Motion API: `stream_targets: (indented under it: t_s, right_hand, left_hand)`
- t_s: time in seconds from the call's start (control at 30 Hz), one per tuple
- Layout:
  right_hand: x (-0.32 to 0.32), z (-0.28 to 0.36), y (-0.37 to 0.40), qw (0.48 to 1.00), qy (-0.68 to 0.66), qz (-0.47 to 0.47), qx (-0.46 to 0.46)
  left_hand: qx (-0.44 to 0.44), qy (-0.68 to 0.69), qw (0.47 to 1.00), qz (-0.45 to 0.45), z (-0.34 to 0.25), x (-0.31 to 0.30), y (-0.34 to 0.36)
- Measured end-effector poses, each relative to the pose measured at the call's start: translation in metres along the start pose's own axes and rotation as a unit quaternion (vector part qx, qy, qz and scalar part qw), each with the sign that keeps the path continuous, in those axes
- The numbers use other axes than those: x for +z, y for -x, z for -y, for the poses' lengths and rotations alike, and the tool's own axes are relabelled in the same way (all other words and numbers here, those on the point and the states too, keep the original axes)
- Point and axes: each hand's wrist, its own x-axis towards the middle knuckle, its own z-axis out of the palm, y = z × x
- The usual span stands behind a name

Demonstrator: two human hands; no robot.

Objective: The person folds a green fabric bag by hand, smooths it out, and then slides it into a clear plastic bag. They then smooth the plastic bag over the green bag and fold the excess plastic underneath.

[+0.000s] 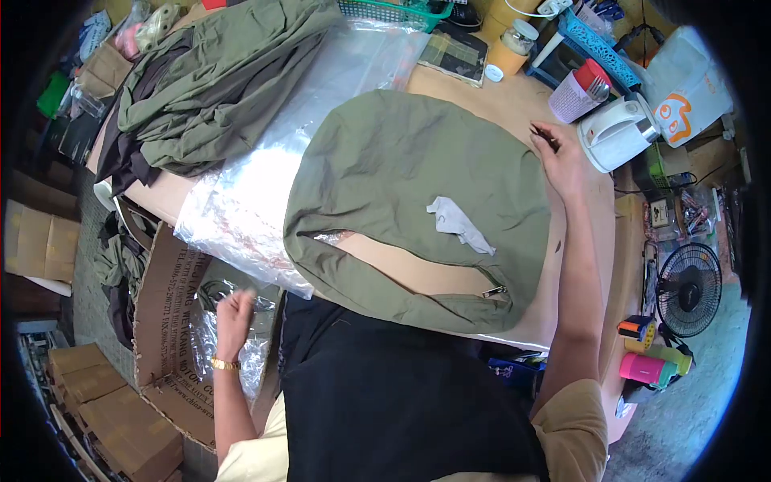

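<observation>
An olive-green fabric cover (401,153) with a rounded outline lies on the table. Its long zippered opening faces me, and a metal zipper pull (494,292) shows at the right end. On top of the cover rests a small crumpled whitish scrap (459,225). My right hand (562,161) is at the cover's right edge, fingers curled round a small dark object that I cannot make out. My left hand (234,317), slightly blurred, is closed above an open carton (173,321). Whether it holds anything is hidden. Inside the carton are clear plastic packages (261,341).
Clear plastic sheeting (241,201) covers the table's left part. Olive and dark garments (217,88) are heaped at the back left. A white kettle (617,132), a lilac basket (572,98) and a jar (518,40) stand back right. A black fan (689,291) is at right.
</observation>
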Motion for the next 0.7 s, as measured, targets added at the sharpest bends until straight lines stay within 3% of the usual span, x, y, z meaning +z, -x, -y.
stream_targets:
  t_s: [0.03, 0.07, 0.13, 0.17, 0.2, 0.23, 0.27, 0.3, 0.33, 0.4, 0.43, 0.5, 0.57, 0.6, 0.67, 0.7]
  right_hand:
    - [0.005, -0.014, -0.004, 0.999, 0.026, 0.029, 0.018]
    - [0.006, -0.014, -0.002, 0.999, 0.025, 0.029, 0.018]
    - [0.009, -0.006, 0.0, 0.962, 0.226, -0.064, -0.136]
    - [0.004, 0.013, 0.005, 0.963, 0.226, -0.065, -0.134]
    - [-0.007, 0.048, 0.008, 0.958, 0.208, -0.118, -0.157]
    - [-0.014, 0.081, 0.015, 0.95, 0.19, -0.169, -0.18]
    - [-0.015, 0.114, 0.033, 0.979, 0.129, -0.116, -0.109]
    - [-0.011, 0.141, 0.055, 0.995, 0.068, -0.063, -0.036]
    - [-0.003, 0.154, 0.075, 0.99, 0.081, 0.019, -0.115]
    - [0.018, 0.179, 0.108, 0.96, 0.119, 0.13, -0.218]
    - [0.026, 0.186, 0.118, 0.945, 0.144, 0.162, -0.244]
    - [0.041, 0.166, 0.13, 0.946, 0.147, 0.161, -0.239]
    - [0.056, 0.139, 0.138, 0.947, 0.152, 0.161, -0.231]
    - [0.058, 0.122, 0.139, 0.965, 0.096, 0.165, -0.18]
    - [0.058, 0.111, 0.136, 0.977, 0.041, 0.165, -0.128]
    - [0.058, 0.11, 0.136, 0.982, -0.012, 0.18, -0.049]
  left_hand:
    - [0.136, -0.187, 0.973, -0.007, 0.023, -0.017, 0.009]
    - [0.26, -0.36, 0.896, -0.01, 0.036, -0.024, 0.019]
    - [-0.054, -0.41, 0.91, -0.042, -0.022, -0.034, 0.024]
    - [-0.04, -0.463, 0.883, -0.058, -0.041, -0.04, 0.025]
    - [-0.007, -0.427, 0.899, -0.1, -0.088, -0.031, 0.033]
    - [0.22, -0.352, 0.89, -0.187, -0.108, -0.021, 0.032]
    - [0.265, -0.45, 0.83, -0.199, -0.147, -0.011, 0.031]
    - [0.274, -0.343, 0.878, -0.191, -0.168, 0.002, 0.028]
    - [0.285, -0.237, 0.918, -0.144, -0.184, 0.021, 0.028]
    - [0.449, -0.203, 0.869, 0.038, -0.218, 0.068, 0.017]
    - [0.492, -0.19, 0.848, 0.062, -0.216, 0.096, 0.009]
    - [0.538, -0.275, 0.79, 0.104, -0.22, 0.133, -0.013]
    - [0.554, -0.283, 0.774, 0.118, -0.203, 0.153, -0.043]
    - [0.566, -0.291, 0.76, 0.131, -0.198, 0.161, -0.054]
    - [0.541, -0.279, 0.781, 0.141, -0.196, 0.167, -0.072]
    - [0.509, -0.268, 0.804, 0.15, -0.195, 0.168, -0.077]
